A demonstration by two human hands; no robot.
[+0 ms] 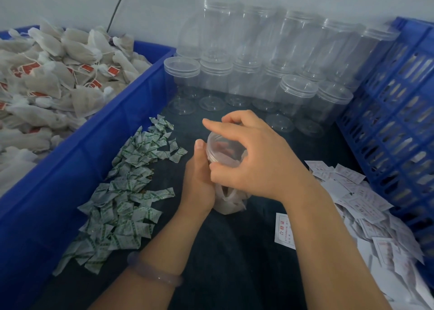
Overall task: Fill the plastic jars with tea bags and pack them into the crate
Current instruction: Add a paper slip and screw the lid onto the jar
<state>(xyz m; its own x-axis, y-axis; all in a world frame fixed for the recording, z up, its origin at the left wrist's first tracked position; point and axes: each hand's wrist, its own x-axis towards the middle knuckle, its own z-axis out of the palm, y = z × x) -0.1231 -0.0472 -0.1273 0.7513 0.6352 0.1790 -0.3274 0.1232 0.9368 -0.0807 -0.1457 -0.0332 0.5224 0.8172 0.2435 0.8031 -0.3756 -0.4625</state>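
- Blue bin (131, 93), far to the left of your fingers: heaped with tea bags (47, 79), white pouches on strings with red tags.
- Sachets (126, 192), small, white with green print: scattered on the dark table (234, 251) just left of your left hand, along the bin's wall.
- Your left hand (199, 180): wrapped around the left side of the jar (225, 168), thumb up against the rim, fingers hidden behind the body. A pale bangle (152, 272) sits on that wrist.
- The jar, clear plastic, between your two hands: it rests on the table, tipped with its top toward you, holding white tea bags that show through the lower wall.
- Lid (223, 148), clear: on the jar's mouth, under your right fingertips.
- Your right hand (253, 159): draped over the top of the jar, fingers (225, 126) curled around the lid's edge, thumb pressed on the near side. Whether the lid is fully seated, you cannot tell.
- Empty jars (270, 74), clear, lidded: stacked in rows beyond your fingers, against the wall.
- Paper slips (366, 206), white with red print: a loose pile to the right of your right wrist; one larger slip lies close under the forearm.
- Blue crate (399, 121), slotted sides: far right of your fingers, beside the slips.
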